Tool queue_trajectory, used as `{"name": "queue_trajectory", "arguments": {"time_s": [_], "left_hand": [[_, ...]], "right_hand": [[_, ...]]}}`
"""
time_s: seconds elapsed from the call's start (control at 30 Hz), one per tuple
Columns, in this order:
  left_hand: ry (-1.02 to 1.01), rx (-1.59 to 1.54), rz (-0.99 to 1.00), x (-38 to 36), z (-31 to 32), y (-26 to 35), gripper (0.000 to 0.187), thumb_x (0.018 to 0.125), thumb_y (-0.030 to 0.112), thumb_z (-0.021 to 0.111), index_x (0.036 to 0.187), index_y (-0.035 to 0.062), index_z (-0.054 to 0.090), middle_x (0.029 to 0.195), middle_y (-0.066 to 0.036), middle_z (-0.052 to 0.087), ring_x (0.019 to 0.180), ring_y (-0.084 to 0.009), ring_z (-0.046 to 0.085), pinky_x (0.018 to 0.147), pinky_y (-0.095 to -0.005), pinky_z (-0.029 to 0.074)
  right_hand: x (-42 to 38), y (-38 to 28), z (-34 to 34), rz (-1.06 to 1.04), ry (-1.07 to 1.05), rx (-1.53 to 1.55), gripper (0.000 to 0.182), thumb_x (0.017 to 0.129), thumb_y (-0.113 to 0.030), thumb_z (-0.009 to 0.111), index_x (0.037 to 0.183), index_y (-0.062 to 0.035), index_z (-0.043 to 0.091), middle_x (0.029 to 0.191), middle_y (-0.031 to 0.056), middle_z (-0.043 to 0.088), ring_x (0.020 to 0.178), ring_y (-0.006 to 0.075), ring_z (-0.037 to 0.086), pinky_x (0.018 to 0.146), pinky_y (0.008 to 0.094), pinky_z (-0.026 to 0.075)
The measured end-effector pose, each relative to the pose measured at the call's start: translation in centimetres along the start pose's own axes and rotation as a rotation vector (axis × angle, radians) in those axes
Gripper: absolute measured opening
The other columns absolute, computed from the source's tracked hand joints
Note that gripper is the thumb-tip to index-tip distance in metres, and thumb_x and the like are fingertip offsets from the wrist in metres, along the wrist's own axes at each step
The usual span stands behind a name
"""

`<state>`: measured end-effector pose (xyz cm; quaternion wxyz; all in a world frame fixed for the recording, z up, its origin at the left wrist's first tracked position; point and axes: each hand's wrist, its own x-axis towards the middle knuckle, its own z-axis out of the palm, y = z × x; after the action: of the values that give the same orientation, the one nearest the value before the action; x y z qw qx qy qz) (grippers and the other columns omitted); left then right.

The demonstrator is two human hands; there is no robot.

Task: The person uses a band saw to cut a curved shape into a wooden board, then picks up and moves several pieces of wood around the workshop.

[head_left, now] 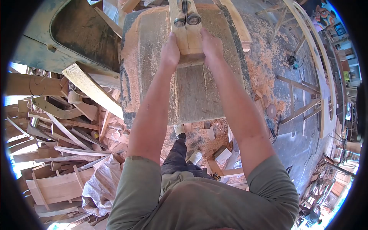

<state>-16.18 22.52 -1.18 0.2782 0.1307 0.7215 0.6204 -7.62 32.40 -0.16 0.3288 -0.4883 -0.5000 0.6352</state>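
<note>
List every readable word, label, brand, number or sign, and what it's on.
No readable text in this view.
Wooden piece between the left hand and right hand: no lettering visible.
Round metal rollers: any marking too small to read.
Blue-edged panel, far right: too small and blurred.

A single view is given, taken from a camera worn on the person's head and aimed forward and steeply down. The shirt (pixel 226 203) is seen from very near along the bottom edge; from it the forearms (pixel 148 109) are stretched up the frame, and the hands (pixel 170 53) are placed farther off, near the top centre, over the tabletop (pixel 193 96). Straight lines are bent by a wide, round lens, the corners are left dark, and stacked wood (pixel 53 188) and floor (pixel 295 153) are taken in at either side.
</note>
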Motion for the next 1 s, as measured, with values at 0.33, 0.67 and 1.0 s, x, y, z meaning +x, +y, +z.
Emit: {"name": "queue_trajectory", "arguments": {"time_s": [0.33, 0.67, 1.0], "left_hand": [[-0.005, -0.034, -0.055, -0.4, 0.0, 1.0, 0.070, 0.099, 0.048, 0.040, 0.132, -0.0137, 0.047, 0.134, -0.024, 0.051, 0.124, -0.0269, 0.048, 0.106, -0.0349, 0.032], [-0.002, -0.005, -0.057, -0.1, 0.1, 1.4, 0.074, 0.098, 0.051, 0.040, 0.132, -0.0152, 0.046, 0.135, -0.027, 0.050, 0.125, -0.0293, 0.047, 0.106, -0.0356, 0.032], [0.005, 0.016, -0.047, 0.5, 0.2, 1.6, 0.072, 0.099, 0.050, 0.040, 0.134, -0.0126, 0.046, 0.137, -0.026, 0.050, 0.126, -0.0290, 0.047, 0.106, -0.0356, 0.032]], "right_hand": [[0.0, -0.5, 0.1, -0.014, 0.010, -0.031, 0.045, 0.091, -0.034, 0.061, 0.103, 0.0084, 0.068, 0.092, 0.0182, 0.068, 0.085, 0.0235, 0.063, 0.079, 0.0375, 0.047], [-0.2, -1.4, -0.2, 0.017, -0.060, -0.090, 0.062, 0.089, -0.042, 0.062, 0.124, 0.0088, 0.058, 0.124, 0.0262, 0.058, 0.115, 0.0351, 0.058, 0.094, 0.0464, 0.045], [-0.1, -1.6, 0.6, 0.013, 0.013, -0.017, 0.046, 0.092, -0.032, 0.061, 0.111, 0.0094, 0.065, 0.105, 0.0203, 0.068, 0.097, 0.0239, 0.063, 0.086, 0.0367, 0.047]]}}
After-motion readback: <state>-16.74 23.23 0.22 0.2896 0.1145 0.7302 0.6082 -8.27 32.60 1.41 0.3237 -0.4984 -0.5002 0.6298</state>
